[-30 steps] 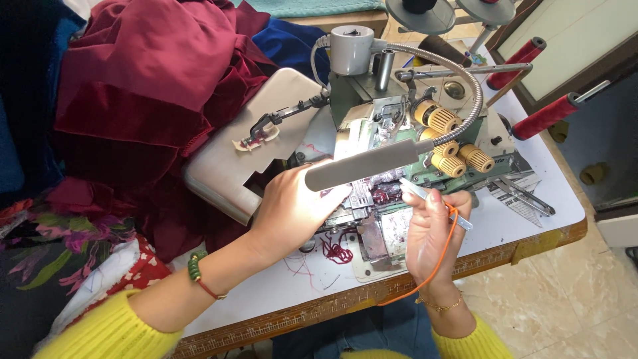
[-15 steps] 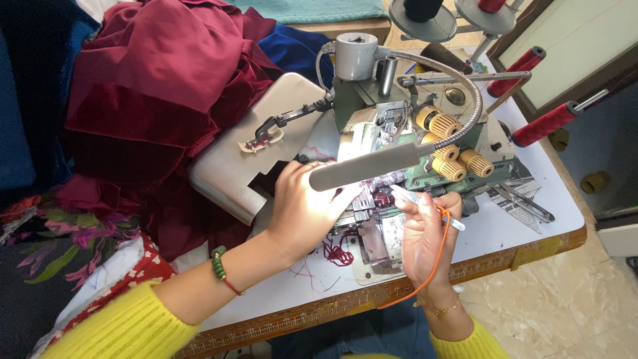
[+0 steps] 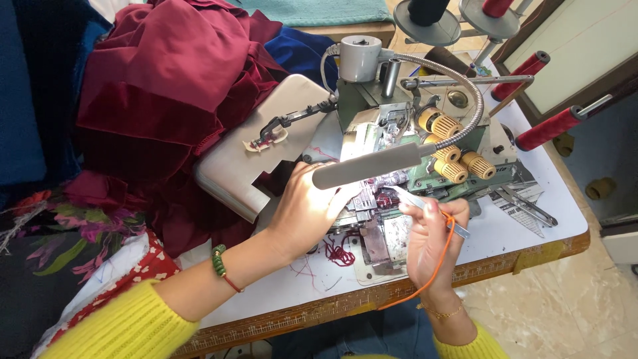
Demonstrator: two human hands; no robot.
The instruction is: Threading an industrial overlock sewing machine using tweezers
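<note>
A green overlock sewing machine (image 3: 425,133) with yellow tension knobs stands on a white table (image 3: 531,219). Its cover is swung aside and the lit inner parts show under a grey lamp bar (image 3: 372,165) on a flexible arm. My left hand (image 3: 306,213) rests against the machine's front, fingers reaching under the lamp bar; what the fingertips touch is hidden. My right hand (image 3: 428,242) pinches metal tweezers (image 3: 432,209) with an orange cord, the tips pointing into the machine's threading area. Dark red thread scraps (image 3: 339,252) lie below.
Dark red velvet cloth (image 3: 159,100) is heaped at the left with blue and floral fabric. Red thread cones (image 3: 548,129) stick out at the right. Scissors (image 3: 525,203) lie on a printed sheet beside the machine. The table's wooden front edge runs near my arms.
My left hand has slid further right under the lamp bar. The right hand with the tweezers has moved slightly up toward the machine.
</note>
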